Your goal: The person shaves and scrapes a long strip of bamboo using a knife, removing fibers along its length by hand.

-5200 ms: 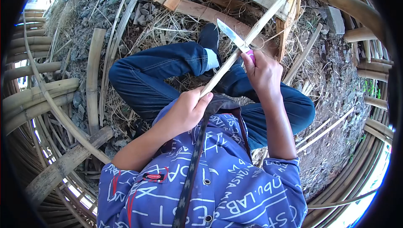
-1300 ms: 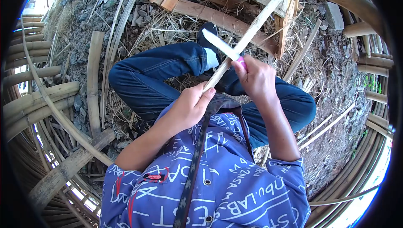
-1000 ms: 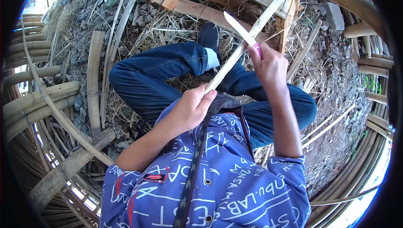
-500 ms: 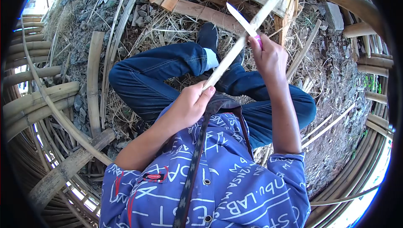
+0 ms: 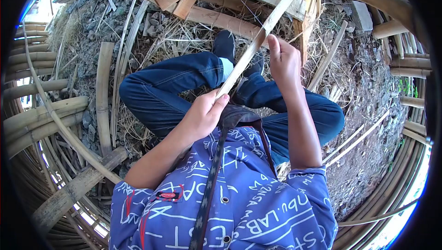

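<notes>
Bamboo strip slanted from the lap near the middle of the frame to the top edge, right of center. The left hand held its lower end, fingers closed around it and thumb laid along the top. The right hand was just beside the strip farther up, thumb raised and fingers curled around a knife; the blade, almost edge-on, showed as a thin line to the left of the strip, and the handle was hidden.

Beneath the strip were crossed legs in blue jeans, with a dark shoe near the center. Wooden boards lay across the upper middle, above scattered dry shavings. A gray block sat at upper right, and a split bamboo piece lay left of the legs.
</notes>
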The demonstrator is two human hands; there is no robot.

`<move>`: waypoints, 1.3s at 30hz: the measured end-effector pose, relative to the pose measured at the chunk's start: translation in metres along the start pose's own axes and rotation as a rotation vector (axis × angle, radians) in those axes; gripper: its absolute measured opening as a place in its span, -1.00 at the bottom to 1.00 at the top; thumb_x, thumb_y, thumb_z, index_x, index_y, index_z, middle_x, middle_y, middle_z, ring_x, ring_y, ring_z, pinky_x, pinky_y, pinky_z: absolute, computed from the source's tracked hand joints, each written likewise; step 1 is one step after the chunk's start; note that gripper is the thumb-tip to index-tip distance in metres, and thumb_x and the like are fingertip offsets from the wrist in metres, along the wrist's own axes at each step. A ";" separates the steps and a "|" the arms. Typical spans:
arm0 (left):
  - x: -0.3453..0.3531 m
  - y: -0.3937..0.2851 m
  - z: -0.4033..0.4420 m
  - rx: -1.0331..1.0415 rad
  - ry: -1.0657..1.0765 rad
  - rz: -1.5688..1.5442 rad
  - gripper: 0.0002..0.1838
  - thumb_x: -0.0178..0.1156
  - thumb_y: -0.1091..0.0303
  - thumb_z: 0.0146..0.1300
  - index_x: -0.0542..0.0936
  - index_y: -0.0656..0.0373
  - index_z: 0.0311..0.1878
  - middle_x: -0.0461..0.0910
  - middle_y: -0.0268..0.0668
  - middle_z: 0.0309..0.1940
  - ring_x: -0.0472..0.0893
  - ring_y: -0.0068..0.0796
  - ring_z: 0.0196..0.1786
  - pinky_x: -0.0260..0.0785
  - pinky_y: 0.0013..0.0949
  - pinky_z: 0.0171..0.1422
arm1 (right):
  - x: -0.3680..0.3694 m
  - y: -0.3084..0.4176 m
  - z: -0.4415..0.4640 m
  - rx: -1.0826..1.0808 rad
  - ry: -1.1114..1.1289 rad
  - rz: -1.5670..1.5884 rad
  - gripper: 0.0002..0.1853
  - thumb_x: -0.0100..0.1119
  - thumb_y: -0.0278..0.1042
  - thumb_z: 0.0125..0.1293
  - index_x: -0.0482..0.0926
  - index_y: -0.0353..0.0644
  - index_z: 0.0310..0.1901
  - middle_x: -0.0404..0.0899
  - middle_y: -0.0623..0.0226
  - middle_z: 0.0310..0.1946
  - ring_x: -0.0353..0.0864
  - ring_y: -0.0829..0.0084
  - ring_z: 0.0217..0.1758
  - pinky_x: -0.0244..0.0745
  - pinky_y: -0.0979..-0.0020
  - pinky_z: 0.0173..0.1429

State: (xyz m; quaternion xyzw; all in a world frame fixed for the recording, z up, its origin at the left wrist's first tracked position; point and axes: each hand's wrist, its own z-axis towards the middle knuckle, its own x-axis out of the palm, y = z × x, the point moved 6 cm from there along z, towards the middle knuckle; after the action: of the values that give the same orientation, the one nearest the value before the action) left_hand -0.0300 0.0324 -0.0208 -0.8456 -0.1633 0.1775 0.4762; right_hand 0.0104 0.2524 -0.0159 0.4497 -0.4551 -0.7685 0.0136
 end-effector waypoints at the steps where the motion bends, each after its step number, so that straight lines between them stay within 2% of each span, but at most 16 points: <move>1: -0.001 -0.001 0.001 0.004 -0.002 0.004 -0.68 -0.11 0.20 0.46 0.45 0.29 -0.21 0.23 -0.49 -0.64 0.20 -0.70 -0.53 0.12 -0.46 -0.46 | 0.005 -0.006 0.000 0.020 0.008 0.074 -0.43 -0.05 0.12 0.38 0.47 -0.27 -0.56 0.44 0.10 -0.74 0.41 0.01 -0.68 0.29 0.15 -0.52; 2: 0.000 -0.001 0.000 -0.002 0.007 -0.013 -0.68 -0.11 0.20 0.46 0.45 0.29 -0.23 0.22 -0.50 -0.63 0.20 -0.70 -0.53 0.12 -0.46 -0.46 | 0.008 -0.008 -0.001 0.021 0.008 0.076 -0.43 -0.05 0.12 0.38 0.47 -0.27 -0.56 0.44 0.10 -0.74 0.41 0.01 -0.68 0.29 0.15 -0.52; 4: 0.000 0.001 0.001 -0.001 0.014 -0.032 -0.68 -0.11 0.20 0.46 0.44 0.28 -0.25 0.22 -0.50 -0.63 0.20 -0.70 -0.53 0.12 -0.46 -0.45 | 0.021 -0.015 -0.001 0.206 0.137 0.515 -0.38 -0.15 0.19 0.41 0.33 -0.21 -0.64 0.26 0.41 -0.81 0.16 0.37 -0.81 0.07 0.33 -0.65; 5: 0.000 0.005 0.003 0.000 0.019 -0.035 -0.69 -0.11 0.20 0.46 0.43 0.26 -0.27 0.21 -0.52 -0.63 0.19 -0.71 -0.54 0.10 -0.48 -0.47 | 0.019 -0.013 -0.001 0.202 0.135 0.515 -0.38 -0.15 0.19 0.41 0.33 -0.21 -0.64 0.26 0.41 -0.81 0.16 0.37 -0.81 0.07 0.33 -0.65; 7: -0.001 0.007 0.004 0.001 0.021 -0.034 -0.69 -0.11 0.20 0.47 0.42 0.24 -0.30 0.20 -0.53 -0.64 0.19 -0.72 -0.55 0.09 -0.49 -0.49 | 0.034 -0.010 -0.018 0.699 0.334 1.049 -0.40 -0.22 0.25 0.41 0.18 -0.05 -0.65 0.05 0.61 -0.76 -0.05 0.65 -0.79 -0.17 0.47 -0.70; 8: 0.000 0.009 0.003 -0.036 0.037 -0.091 -0.70 -0.11 0.20 0.47 0.41 0.23 -0.31 0.20 -0.54 -0.64 0.19 -0.74 -0.57 0.07 -0.50 -0.51 | 0.038 -0.006 -0.022 0.800 0.383 1.250 -0.43 -0.22 0.28 0.39 0.10 0.04 -0.63 -0.02 0.61 -0.77 -0.10 0.66 -0.80 -0.25 0.52 -0.71; 11: 0.001 0.008 0.000 -0.085 0.057 -0.159 -0.71 -0.11 0.20 0.47 0.41 0.20 -0.31 0.19 -0.56 -0.65 0.19 -0.77 -0.60 0.05 -0.53 -0.54 | 0.027 -0.007 -0.015 0.749 0.313 1.509 -0.42 -0.28 0.31 0.39 0.10 0.03 -0.63 -0.03 0.60 -0.77 -0.12 0.64 -0.82 -0.27 0.51 -0.72; 12: 0.000 0.008 0.000 -0.101 0.064 -0.168 -0.71 -0.11 0.20 0.47 0.41 0.19 -0.31 0.19 -0.57 -0.65 0.19 -0.78 -0.61 0.04 -0.54 -0.56 | 0.021 -0.011 -0.014 0.698 0.243 1.451 -0.49 -0.06 0.15 0.38 0.25 -0.01 -0.62 0.04 0.63 -0.76 -0.03 0.70 -0.78 -0.19 0.56 -0.69; 13: 0.000 0.009 0.000 -0.101 0.064 -0.167 -0.71 -0.11 0.20 0.47 0.41 0.19 -0.31 0.19 -0.57 -0.65 0.19 -0.78 -0.61 0.04 -0.54 -0.56 | 0.023 -0.010 -0.015 0.697 0.243 1.451 -0.49 -0.06 0.15 0.38 0.25 -0.01 -0.62 0.04 0.63 -0.76 -0.03 0.70 -0.78 -0.19 0.56 -0.69; 15: 0.001 0.011 0.001 -0.096 0.069 -0.180 -0.71 -0.11 0.20 0.47 0.41 0.20 -0.31 0.20 -0.57 -0.66 0.20 -0.77 -0.61 0.05 -0.54 -0.55 | 0.001 -0.009 -0.006 0.356 -0.027 0.810 -0.69 0.23 -0.13 0.27 0.45 -0.11 -0.51 0.13 0.67 -0.74 0.06 0.79 -0.71 -0.11 0.62 -0.62; 16: 0.002 0.011 0.002 -0.093 0.073 -0.180 -0.71 -0.11 0.20 0.47 0.41 0.20 -0.31 0.20 -0.57 -0.66 0.20 -0.77 -0.61 0.05 -0.54 -0.55 | -0.007 -0.003 -0.003 0.194 -0.068 0.646 -0.82 0.38 -0.38 0.11 0.59 -0.23 -0.31 0.21 0.68 -0.71 0.09 0.83 -0.64 -0.04 0.64 -0.56; 19: 0.001 0.010 0.002 -0.070 0.057 -0.156 -0.71 -0.11 0.20 0.46 0.42 0.21 -0.29 0.20 -0.57 -0.65 0.20 -0.77 -0.60 0.05 -0.54 -0.55 | -0.018 0.016 0.002 0.127 -0.056 0.413 -0.73 0.38 -0.37 0.10 0.61 -0.29 -0.19 0.21 0.66 -0.72 0.05 0.79 -0.66 -0.02 0.62 -0.57; 25: -0.001 0.008 0.001 -0.034 0.028 -0.079 -0.69 -0.10 0.19 0.46 0.43 0.24 -0.29 0.18 -0.55 -0.64 0.18 -0.74 -0.55 0.08 -0.49 -0.49 | -0.007 0.018 0.007 0.145 -0.066 0.420 -0.84 0.26 -0.40 0.19 0.64 -0.34 -0.31 0.30 0.60 -0.72 0.14 0.77 -0.63 0.06 0.58 -0.56; 29: 0.003 0.007 0.001 -0.032 0.046 -0.074 -0.67 -0.11 0.18 0.46 0.42 0.24 -0.31 0.17 -0.54 -0.63 0.17 -0.72 -0.52 0.08 -0.48 -0.46 | -0.003 0.002 0.012 0.134 -0.244 0.630 -0.87 0.21 -0.44 0.24 0.62 -0.35 -0.33 0.43 0.58 -0.68 0.25 0.78 -0.63 0.11 0.63 -0.56; 32: 0.002 0.009 0.000 -0.033 0.049 -0.071 -0.67 -0.11 0.16 0.46 0.42 0.24 -0.31 0.17 -0.54 -0.64 0.17 -0.73 -0.52 0.07 -0.49 -0.47 | 0.009 -0.020 0.012 0.487 -0.179 1.074 -0.91 0.20 -0.48 0.24 0.57 -0.25 -0.41 0.35 0.59 -0.73 0.19 0.77 -0.73 0.00 0.63 -0.65; 39: 0.001 0.015 0.000 -0.054 0.075 -0.148 -0.68 -0.11 0.14 0.47 0.34 0.11 -0.39 0.26 -0.54 -0.70 0.21 -0.78 -0.69 0.04 -0.58 -0.64 | -0.061 -0.056 0.027 0.383 -0.422 0.935 -0.78 0.32 -0.43 0.19 0.46 -0.16 -0.51 0.24 0.61 -0.78 0.10 0.79 -0.81 -0.09 0.63 -0.72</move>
State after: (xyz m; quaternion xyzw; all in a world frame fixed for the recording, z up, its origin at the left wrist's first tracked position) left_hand -0.0279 0.0252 -0.0341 -0.8498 -0.2119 0.1058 0.4709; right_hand 0.0493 0.3302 -0.0099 0.0299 -0.7309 -0.6576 0.1800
